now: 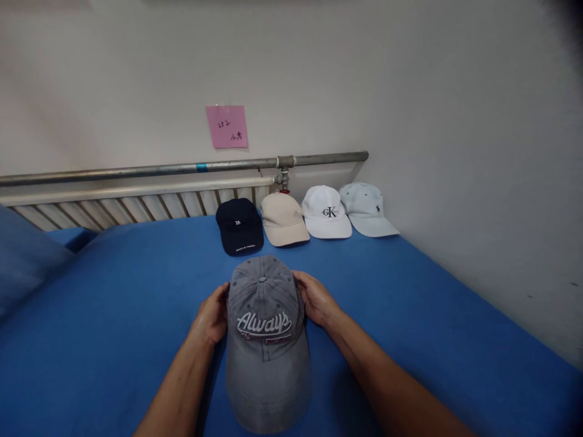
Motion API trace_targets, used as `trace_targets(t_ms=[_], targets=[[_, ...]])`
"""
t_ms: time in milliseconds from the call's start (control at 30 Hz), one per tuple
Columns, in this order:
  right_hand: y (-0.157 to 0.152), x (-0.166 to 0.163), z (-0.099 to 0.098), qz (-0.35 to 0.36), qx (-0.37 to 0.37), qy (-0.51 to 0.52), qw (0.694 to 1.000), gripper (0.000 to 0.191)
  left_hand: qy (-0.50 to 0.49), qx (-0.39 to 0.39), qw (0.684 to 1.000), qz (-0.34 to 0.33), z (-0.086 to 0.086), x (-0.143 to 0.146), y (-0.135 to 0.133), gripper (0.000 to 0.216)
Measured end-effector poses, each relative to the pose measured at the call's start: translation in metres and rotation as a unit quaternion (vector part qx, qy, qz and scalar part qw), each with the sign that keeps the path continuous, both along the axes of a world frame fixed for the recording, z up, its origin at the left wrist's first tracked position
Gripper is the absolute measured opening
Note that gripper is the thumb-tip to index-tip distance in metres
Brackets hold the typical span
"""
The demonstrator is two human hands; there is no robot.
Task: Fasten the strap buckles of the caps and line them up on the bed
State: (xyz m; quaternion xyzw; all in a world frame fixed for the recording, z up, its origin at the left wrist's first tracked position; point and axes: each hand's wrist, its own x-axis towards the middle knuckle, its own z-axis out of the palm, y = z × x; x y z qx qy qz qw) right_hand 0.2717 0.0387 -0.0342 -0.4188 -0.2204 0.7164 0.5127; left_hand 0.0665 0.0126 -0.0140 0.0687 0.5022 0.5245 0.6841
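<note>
Between my two hands is a grey baseball cap (267,303) with "Always" in raised white lettering, its brim pointing toward me. My left hand (214,314) grips the cap's left side, and my right hand (316,297) grips its right side; the fingertips of both are partly hidden at the cap's edge. Behind it, four-sided by nothing else, a row of caps sits along the back: a dark navy cap (239,224), a beige cap (285,218), a white cap (326,211) with "GK" letters, and a pale blue cap (368,209).
A blue sheet (136,291) covers the surface. At the back run a metal pipe (159,170) and a white radiator (132,209). A pink note (226,127) is stuck on the wall, and another wall (478,182) borders the right side. Blue fabric (27,261) is bunched at the left.
</note>
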Motion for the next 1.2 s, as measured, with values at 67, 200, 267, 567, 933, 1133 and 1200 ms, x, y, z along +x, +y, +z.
trace_targets(t_ms=[67, 200, 267, 567, 933, 1133, 1200], targets=[[0.000, 0.000, 0.001, -0.003, -0.002, 0.000, 1.000, 0.005, 0.000, 0.001, 1.000, -0.001, 0.000, 0.000, 0.000, 0.022], [-0.001, 0.000, 0.002, -0.006, -0.007, -0.002, 1.000, 0.004, 0.006, 0.002, 1.000, 0.000, 0.000, 0.000, 0.000, 0.022], [-0.001, -0.001, 0.003, -0.007, -0.007, -0.002, 1.000, 0.004, 0.008, 0.002, 1.000, 0.001, 0.000, 0.000, -0.001, 0.023], [-0.001, -0.001, 0.003, -0.001, 0.001, -0.006, 1.000, 0.004, 0.003, 0.002, 1.000, -0.007, -0.002, -0.002, 0.000, 0.026], [0.001, -0.004, -0.005, -0.003, 0.024, -0.001, 1.000, 0.006, -0.006, 0.016, 1.000, -0.007, -0.006, -0.005, 0.001, 0.023], [0.002, -0.006, -0.011, -0.032, 0.043, -0.005, 0.999, 0.008, -0.004, 0.034, 0.999, -0.010, -0.010, -0.010, -0.001, 0.027], [0.003, -0.006, -0.012, -0.038, 0.044, -0.006, 0.998, 0.009, 0.001, 0.040, 0.999, -0.006, -0.011, -0.011, -0.003, 0.029]])
